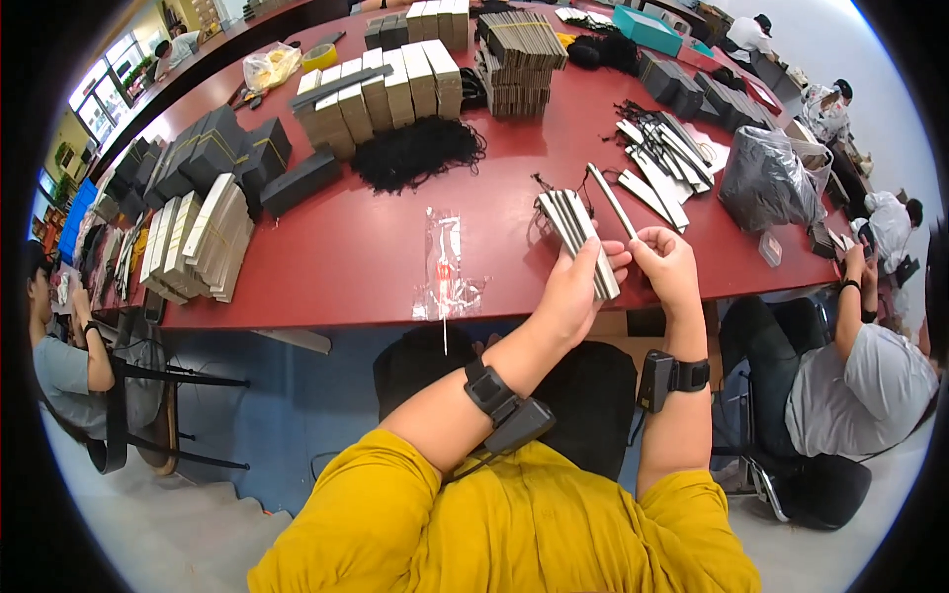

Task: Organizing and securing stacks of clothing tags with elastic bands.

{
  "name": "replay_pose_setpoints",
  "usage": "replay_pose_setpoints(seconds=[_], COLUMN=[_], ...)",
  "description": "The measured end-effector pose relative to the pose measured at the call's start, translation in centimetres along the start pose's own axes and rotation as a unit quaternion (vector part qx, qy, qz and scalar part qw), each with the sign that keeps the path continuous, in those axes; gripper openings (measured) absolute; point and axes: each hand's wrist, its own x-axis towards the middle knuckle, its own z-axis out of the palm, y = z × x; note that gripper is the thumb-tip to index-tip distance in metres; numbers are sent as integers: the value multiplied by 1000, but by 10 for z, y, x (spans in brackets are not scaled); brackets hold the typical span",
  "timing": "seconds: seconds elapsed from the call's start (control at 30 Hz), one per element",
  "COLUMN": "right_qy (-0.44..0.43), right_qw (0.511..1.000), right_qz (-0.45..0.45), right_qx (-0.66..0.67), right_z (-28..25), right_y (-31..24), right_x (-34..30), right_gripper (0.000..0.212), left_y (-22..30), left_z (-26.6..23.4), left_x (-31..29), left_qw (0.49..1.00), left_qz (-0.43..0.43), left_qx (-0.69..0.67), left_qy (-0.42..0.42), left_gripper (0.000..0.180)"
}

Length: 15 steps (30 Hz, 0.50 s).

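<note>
My left hand point(575, 292) is closed round a bundle of narrow white strips point(571, 222) with dark edges, held upright above the near table edge. Black cord ends poke out at the bundle's top. Just to the right, my right hand point(666, 262) pinches the lower end of a single narrow strip point(611, 201), which tilts up and to the left. Beyond it lies a loose pile of similar white strips point(657, 158) with black cords. A thin pointed tool with a red handle point(444, 272) lies under clear tape, its metal tip jutting past the table edge.
On the red table point(346, 252), a heap of black cords point(419, 153) lies by banded white stacks point(376, 94). Dark grey blocks point(213, 148) and white stacks point(198, 237) stand left. A grey plastic bag point(771, 178) is at right. People sit at both sides.
</note>
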Motion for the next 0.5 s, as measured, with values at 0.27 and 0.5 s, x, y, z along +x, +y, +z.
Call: replay_pose_setpoints(seconds=[0.27, 0.5], right_qy=[-22, -21], right_qw=[1000, 999], right_qz=[17, 36], right_qx=[0, 29], right_z=[-1, -4], right_y=[-6, -16], right_x=[-14, -31], right_gripper=[17, 19], left_y=[0, 0], left_z=[-2, 0], left_x=[3, -1], left_qw=[1000, 999], left_qz=[-2, -2], left_qx=[2, 34], left_qy=[-6, 16], left_gripper=[28, 31])
